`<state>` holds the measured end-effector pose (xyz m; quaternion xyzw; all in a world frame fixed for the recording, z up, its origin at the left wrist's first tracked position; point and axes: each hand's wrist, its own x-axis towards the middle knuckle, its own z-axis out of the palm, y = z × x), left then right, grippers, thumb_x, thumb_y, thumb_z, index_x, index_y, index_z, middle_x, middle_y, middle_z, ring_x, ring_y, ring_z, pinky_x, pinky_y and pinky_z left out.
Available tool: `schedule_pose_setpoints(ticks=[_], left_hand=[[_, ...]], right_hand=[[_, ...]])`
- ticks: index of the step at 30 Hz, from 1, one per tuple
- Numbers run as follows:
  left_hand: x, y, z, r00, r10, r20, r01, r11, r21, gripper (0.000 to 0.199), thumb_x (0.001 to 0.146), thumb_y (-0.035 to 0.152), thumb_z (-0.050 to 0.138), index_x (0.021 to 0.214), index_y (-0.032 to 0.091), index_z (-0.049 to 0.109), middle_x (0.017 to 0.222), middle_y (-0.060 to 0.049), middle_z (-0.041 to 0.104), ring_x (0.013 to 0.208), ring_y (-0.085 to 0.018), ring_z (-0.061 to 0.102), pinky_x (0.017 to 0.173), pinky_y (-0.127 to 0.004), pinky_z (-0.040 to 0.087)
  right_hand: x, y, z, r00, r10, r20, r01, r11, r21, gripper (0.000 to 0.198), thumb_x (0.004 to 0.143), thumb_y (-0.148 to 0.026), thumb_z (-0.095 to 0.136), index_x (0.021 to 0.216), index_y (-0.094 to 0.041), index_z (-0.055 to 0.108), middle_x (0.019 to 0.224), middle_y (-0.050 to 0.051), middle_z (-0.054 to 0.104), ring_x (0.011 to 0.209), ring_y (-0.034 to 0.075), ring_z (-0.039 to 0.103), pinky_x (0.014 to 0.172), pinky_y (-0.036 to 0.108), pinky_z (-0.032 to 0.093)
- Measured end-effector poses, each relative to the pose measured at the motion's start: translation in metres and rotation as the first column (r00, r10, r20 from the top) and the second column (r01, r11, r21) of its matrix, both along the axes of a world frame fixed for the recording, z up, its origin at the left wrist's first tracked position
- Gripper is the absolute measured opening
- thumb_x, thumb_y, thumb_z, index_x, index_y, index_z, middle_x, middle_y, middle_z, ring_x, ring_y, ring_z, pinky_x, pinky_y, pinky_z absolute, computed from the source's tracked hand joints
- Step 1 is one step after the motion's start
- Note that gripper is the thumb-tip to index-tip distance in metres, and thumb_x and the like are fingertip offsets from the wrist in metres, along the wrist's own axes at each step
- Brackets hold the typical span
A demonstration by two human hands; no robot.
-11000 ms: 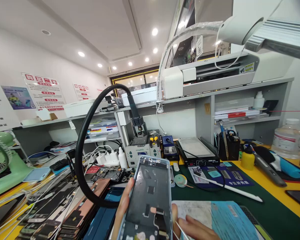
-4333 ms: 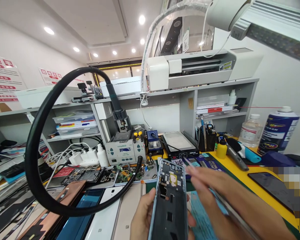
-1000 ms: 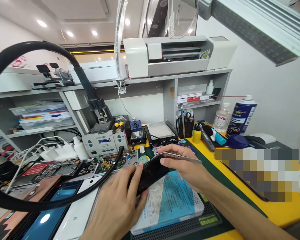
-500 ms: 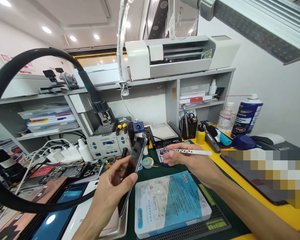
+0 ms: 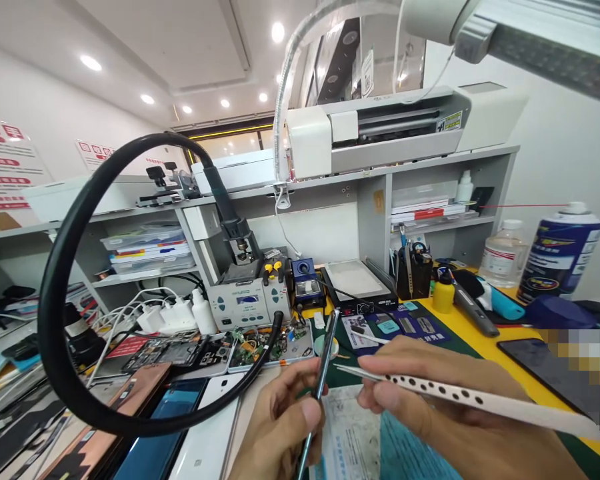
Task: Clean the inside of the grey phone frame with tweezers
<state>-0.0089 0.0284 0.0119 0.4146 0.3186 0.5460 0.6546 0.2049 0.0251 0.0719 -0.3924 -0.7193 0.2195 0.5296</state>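
Note:
A smartphone (image 5: 324,373), seen nearly edge-on, stands tilted in my left hand (image 5: 287,413), thumb on one side and fingers on the other. My right hand (image 5: 430,393) is closed on a pair of tweezers (image 5: 440,388) with a row of holes along the handle. The tweezer tips point left toward the phone's side, a small gap apart from it. A thin white stick (image 5: 375,339) shows just above my right fingers; whether they hold it I cannot tell. Below both hands lies a blue and white box (image 5: 353,427), partly covered by them.
A thick black hose (image 5: 55,287) loops at the left from the grey soldering station (image 5: 247,303). Phone parts and a white phone (image 5: 207,427) lie at the left. On the right stand a spray can (image 5: 560,253), a clear bottle (image 5: 503,257) and a yellow bottle (image 5: 443,293).
The view has shifted, so the bench sits farther right. The phone has turned from showing its face to edge-on. The tweezers have come closer to me, tips now near the phone.

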Motion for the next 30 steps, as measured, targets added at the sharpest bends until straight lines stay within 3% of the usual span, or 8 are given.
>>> schedule_pose_setpoints(ticks=[8, 14, 18, 20, 22, 25, 30], left_hand=[[-0.005, 0.000, -0.004, 1.000, -0.020, -0.005, 0.020, 0.999, 0.037, 0.059, 0.066, 0.050, 0.091, 0.116, 0.024, 0.076, 0.085, -0.002, 0.054, 0.058, -0.005, 0.040, 0.043, -0.016, 0.026], [-0.007, -0.001, -0.004, 0.999, -0.051, 0.018, 0.050, 0.997, 0.056, 0.056, 0.068, 0.047, 0.091, 0.117, 0.023, 0.075, 0.089, -0.002, 0.056, 0.060, -0.005, 0.042, 0.044, -0.016, 0.026], [-0.008, 0.002, -0.003, 0.991, -0.107, 0.086, 0.105, 0.994, 0.026, 0.050, 0.070, 0.041, 0.091, 0.113, 0.023, 0.075, 0.087, -0.001, 0.058, 0.058, -0.005, 0.043, 0.044, -0.015, 0.029], [-0.009, 0.003, -0.003, 0.974, -0.174, 0.142, 0.181, 0.983, -0.034, 0.048, 0.072, 0.048, 0.087, 0.109, 0.020, 0.075, 0.080, -0.002, 0.060, 0.055, -0.007, 0.043, 0.043, -0.017, 0.031], [-0.012, 0.003, -0.004, 0.951, -0.240, 0.195, 0.262, 0.960, -0.098, 0.052, 0.079, 0.057, 0.074, 0.109, 0.014, 0.074, 0.074, -0.004, 0.062, 0.053, -0.011, 0.048, 0.045, -0.021, 0.036], [-0.019, 0.000, -0.003, 0.934, -0.268, 0.238, 0.309, 0.937, -0.160, 0.052, 0.088, 0.053, 0.059, 0.112, 0.009, 0.073, 0.077, -0.011, 0.071, 0.059, -0.020, 0.061, 0.055, -0.030, 0.048], [-0.028, -0.006, 0.000, 0.927, -0.247, 0.281, 0.315, 0.921, -0.228, 0.044, 0.088, 0.045, 0.063, 0.108, 0.009, 0.076, 0.084, -0.015, 0.077, 0.068, -0.029, 0.071, 0.071, -0.041, 0.057]], right_hand=[[-0.016, 0.001, -0.001, 0.988, 0.042, -0.148, -0.029, 0.996, 0.088, 0.017, 0.081, -0.028, 0.078, 0.087, -0.043, 0.082, 0.068, -0.007, 0.081, 0.062, 0.019, 0.078, 0.056, 0.022, 0.064], [-0.015, -0.001, 0.000, 0.999, -0.026, -0.033, 0.030, 0.992, 0.121, 0.022, 0.078, -0.018, 0.077, 0.082, -0.039, 0.079, 0.067, -0.010, 0.081, 0.059, 0.016, 0.078, 0.057, 0.016, 0.062], [-0.017, -0.004, -0.002, 0.995, -0.027, -0.096, 0.028, 1.000, 0.007, 0.009, 0.080, -0.030, 0.079, 0.082, -0.038, 0.082, 0.066, -0.007, 0.082, 0.058, 0.018, 0.079, 0.054, 0.017, 0.063], [-0.017, -0.003, 0.001, 0.987, 0.022, -0.159, -0.035, 0.996, -0.081, 0.004, 0.081, -0.039, 0.081, 0.084, -0.037, 0.083, 0.064, -0.006, 0.081, 0.056, 0.017, 0.079, 0.053, 0.016, 0.063], [-0.014, 0.000, 0.005, 0.978, 0.098, -0.182, -0.116, 0.989, -0.093, 0.005, 0.084, -0.040, 0.080, 0.085, -0.036, 0.083, 0.063, -0.007, 0.081, 0.056, 0.015, 0.078, 0.053, 0.013, 0.063], [-0.009, 0.005, 0.008, 0.987, 0.147, -0.070, -0.145, 0.989, 0.033, 0.007, 0.085, -0.031, 0.081, 0.087, -0.037, 0.084, 0.076, -0.009, 0.083, 0.064, 0.012, 0.079, 0.062, 0.010, 0.063], [-0.011, 0.006, -0.002, 0.999, 0.033, 0.003, -0.033, 0.971, 0.238, 0.016, 0.080, -0.022, 0.085, 0.089, -0.035, 0.081, 0.090, -0.009, 0.084, 0.078, 0.013, 0.081, 0.075, 0.010, 0.064]])
